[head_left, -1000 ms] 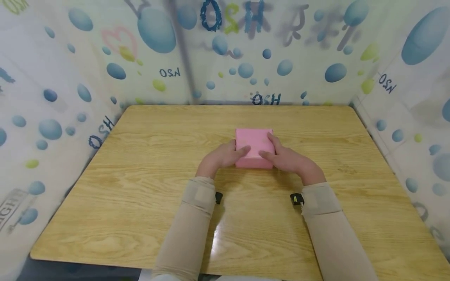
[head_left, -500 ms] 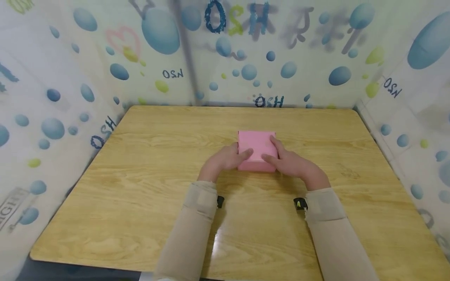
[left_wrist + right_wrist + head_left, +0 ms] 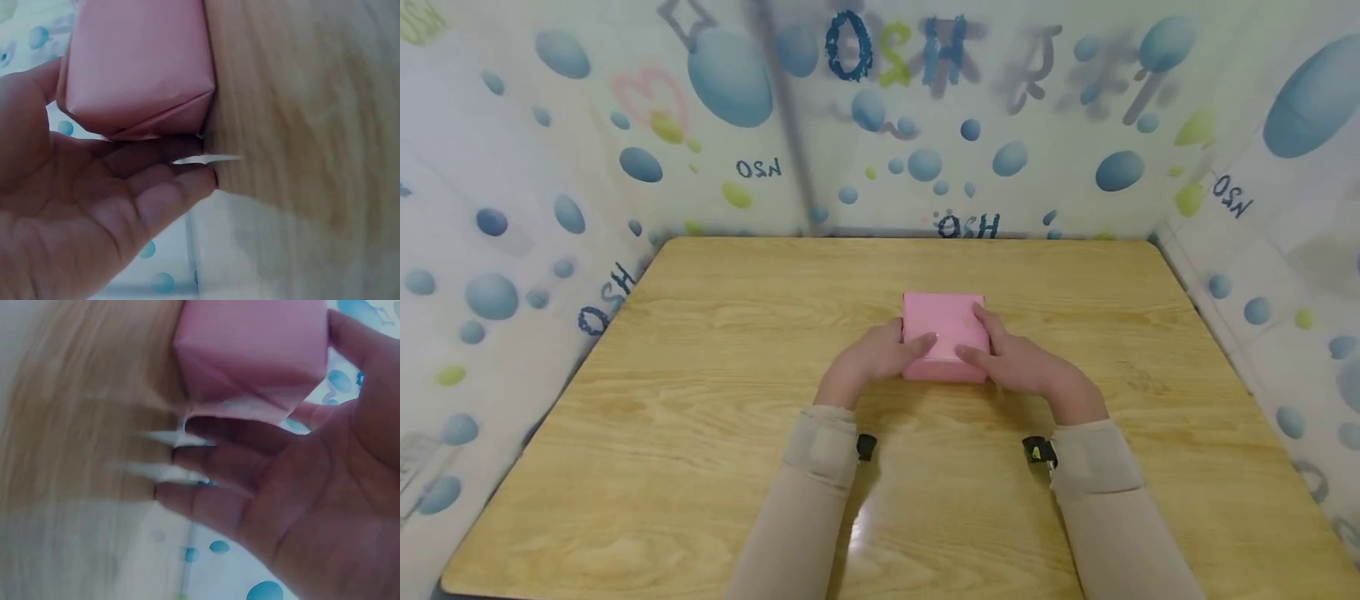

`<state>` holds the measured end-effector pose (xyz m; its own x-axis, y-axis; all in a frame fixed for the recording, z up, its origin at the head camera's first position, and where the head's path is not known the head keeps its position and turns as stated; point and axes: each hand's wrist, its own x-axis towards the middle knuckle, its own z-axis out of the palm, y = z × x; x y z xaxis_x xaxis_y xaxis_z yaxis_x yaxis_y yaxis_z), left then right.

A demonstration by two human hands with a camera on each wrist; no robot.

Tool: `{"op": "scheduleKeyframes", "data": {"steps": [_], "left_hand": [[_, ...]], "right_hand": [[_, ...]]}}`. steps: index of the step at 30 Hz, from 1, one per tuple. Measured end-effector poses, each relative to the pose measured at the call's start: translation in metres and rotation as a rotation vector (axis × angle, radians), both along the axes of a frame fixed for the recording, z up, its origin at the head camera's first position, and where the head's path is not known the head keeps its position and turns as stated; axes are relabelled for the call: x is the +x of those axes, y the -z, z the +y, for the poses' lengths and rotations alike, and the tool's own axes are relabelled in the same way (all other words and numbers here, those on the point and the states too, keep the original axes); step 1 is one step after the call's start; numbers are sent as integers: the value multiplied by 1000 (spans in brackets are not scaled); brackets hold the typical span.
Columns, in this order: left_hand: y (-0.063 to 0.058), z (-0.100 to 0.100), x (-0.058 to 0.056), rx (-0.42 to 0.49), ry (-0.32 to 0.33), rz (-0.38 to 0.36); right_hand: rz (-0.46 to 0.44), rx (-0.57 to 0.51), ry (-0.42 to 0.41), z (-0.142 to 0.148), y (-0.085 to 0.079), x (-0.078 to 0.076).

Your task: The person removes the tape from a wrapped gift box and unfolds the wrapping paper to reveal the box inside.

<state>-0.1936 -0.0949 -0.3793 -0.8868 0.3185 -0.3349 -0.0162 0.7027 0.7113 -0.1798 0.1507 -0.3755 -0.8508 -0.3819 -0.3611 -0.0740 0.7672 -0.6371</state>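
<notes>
A pink wrapped box (image 3: pixel 943 321) sits on the wooden table (image 3: pixel 700 400), a bit right of centre. My left hand (image 3: pixel 874 343) holds its left side, the thumb over the top face and the fingers down along the end. On the opposite side my right hand (image 3: pixel 1026 354) holds it the same way, with thumb and index finger on top. The left wrist view shows folded paper on the box end (image 3: pixel 144 75), close above the fingers. From the right wrist, the lower fingertips (image 3: pixel 172 497) meet the tabletop beside the box (image 3: pixel 250 356).
Behind the table stands a pale wall (image 3: pixel 820 192) with blue and green drops and lettering. Similar walls flank it on both sides. Small black wrist devices (image 3: pixel 1039 451) stick out from the inner sides of the beige sleeves (image 3: pixel 1120 517).
The head view has shifted a little, so everything sits slightly lower in it. Both hands keep their hold, and the box stays at about the same spot on the table.
</notes>
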Motion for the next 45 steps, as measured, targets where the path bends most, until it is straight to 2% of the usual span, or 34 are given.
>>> {"op": "scheduleKeyframes", "data": {"steps": [3,7,11,17,20,29,45], "left_hand": [[-3,-1,-2,37,-11,27],[-7,1,-8,48,-81,84],[-7,7,-12,16,-172,130],[-5,13,-12,37,-229,150],[-5,13,-13,32,-233,155],[-6,23,-9,-67,-204,198],[-8,23,-3,-84,-183,222]], "right_hand": [[35,-12,-19,-1,-4,-1],[48,-42,-8,-2,-7,-6],[32,-47,-1,-3,-5,-12],[-6,-58,-3,-1,0,-15],[-19,-67,-6,-1,1,-16],[-23,-68,-11,-1,2,-12],[-33,-51,-10,-3,4,-13]]}}
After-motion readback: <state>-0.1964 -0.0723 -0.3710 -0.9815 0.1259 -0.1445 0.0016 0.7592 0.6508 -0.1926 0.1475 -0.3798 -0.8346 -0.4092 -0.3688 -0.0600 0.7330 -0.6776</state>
